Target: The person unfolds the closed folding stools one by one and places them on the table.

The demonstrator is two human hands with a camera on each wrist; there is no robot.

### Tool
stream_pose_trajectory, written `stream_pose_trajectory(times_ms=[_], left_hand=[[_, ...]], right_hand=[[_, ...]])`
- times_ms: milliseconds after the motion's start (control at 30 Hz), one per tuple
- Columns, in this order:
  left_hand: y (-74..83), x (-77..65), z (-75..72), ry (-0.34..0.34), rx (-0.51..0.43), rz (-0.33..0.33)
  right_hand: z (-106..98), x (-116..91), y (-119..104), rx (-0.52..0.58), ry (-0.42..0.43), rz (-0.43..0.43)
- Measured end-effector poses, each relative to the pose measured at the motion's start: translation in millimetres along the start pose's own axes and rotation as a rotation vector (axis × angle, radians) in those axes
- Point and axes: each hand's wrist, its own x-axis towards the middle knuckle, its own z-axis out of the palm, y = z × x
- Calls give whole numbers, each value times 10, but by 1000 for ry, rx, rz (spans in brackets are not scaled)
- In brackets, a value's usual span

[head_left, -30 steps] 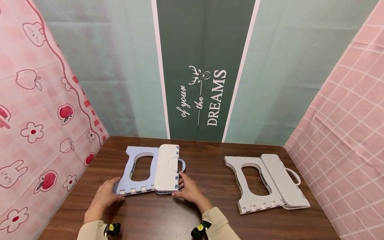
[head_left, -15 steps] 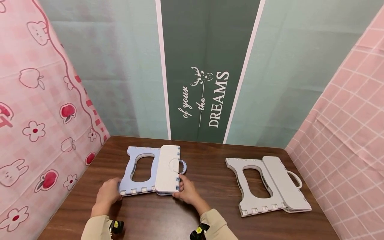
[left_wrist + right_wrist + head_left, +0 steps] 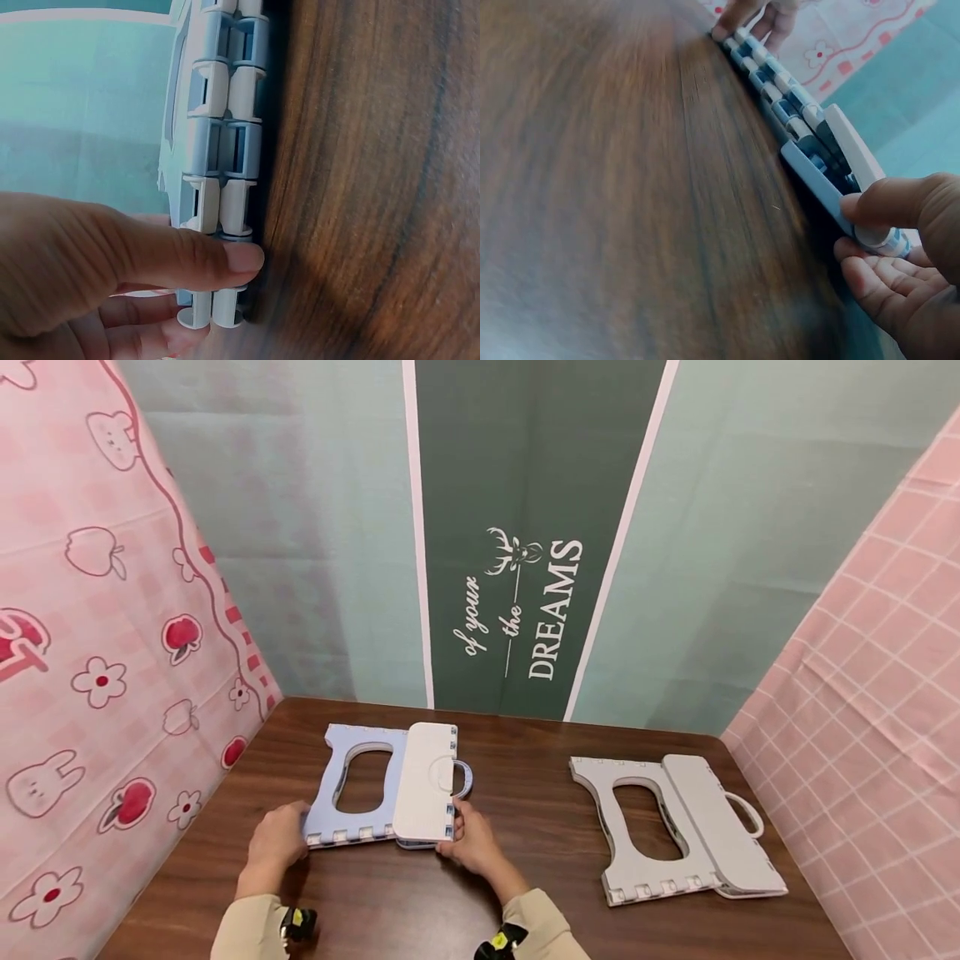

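Observation:
A folded step stool (image 3: pixel 423 781), pale blue with a white seat panel and a round blue handle, lies flat on the left half of the table. My left hand (image 3: pixel 277 839) grips its near left corner. In the left wrist view, the thumb (image 3: pixel 244 257) presses on the blue-and-white hinge edge (image 3: pixel 225 150), with fingers behind. My right hand (image 3: pixel 476 843) pinches the near right corner of the seat end, below the handle. In the right wrist view, thumb (image 3: pixel 881 204) and fingers lie either side of that corner, where the two seat panels stand slightly apart.
A second folded step stool (image 3: pixel 712 827), all off-white with a curved handle, lies on the right of the brown wooden table (image 3: pixel 517 785). Pink patterned cloth (image 3: pixel 97 610) hangs at the left, pink checked cloth (image 3: pixel 885 693) at the right, and a green curtain (image 3: pixel 495 460) behind.
The head view has turned slightly left, so everything appears a little further right. My left thumb has drawn in against the stool's corner. Both stools keep their places.

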Motion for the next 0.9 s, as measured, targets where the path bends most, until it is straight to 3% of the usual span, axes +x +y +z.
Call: stream_pose_trajectory(times_ms=[267, 500, 733, 900], left_hand=[[38, 21, -12, -5, -26, 17], [58, 6, -12, 14, 5, 38], [97, -32, -24, -36, 39, -15], [129, -35, -5, -29, 53, -7]], right_hand=[[-57, -65, -64, 198, 83, 14], [-156, -142, -346, 214, 67, 2], [-111, -192, -329, 224, 94, -22], [-167, -263, -449, 285, 92, -12]])
